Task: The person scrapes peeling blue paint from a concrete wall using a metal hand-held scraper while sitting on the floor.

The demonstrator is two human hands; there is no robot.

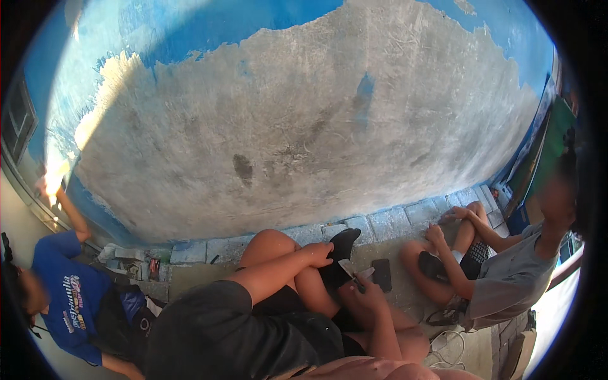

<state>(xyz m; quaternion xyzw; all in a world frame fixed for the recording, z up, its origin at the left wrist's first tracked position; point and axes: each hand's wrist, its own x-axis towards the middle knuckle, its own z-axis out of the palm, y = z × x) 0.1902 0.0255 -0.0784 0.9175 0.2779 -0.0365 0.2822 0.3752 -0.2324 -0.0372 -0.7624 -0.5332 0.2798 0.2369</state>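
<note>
Grey concrete wall ahead: the right hand grips a small blade-like tool near the black shoe; the left hand rests loosely curled on the knee. Scraping seems underway; steady aim comes next.

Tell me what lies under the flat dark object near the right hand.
The flat dark object lies on sandy concrete ground, beside the right hand. Whatever is directly beneath it stays covered.

A dark flat rectangular phone-like slab lies screen-dark on the ground just beyond the right hand's fingers.
</note>
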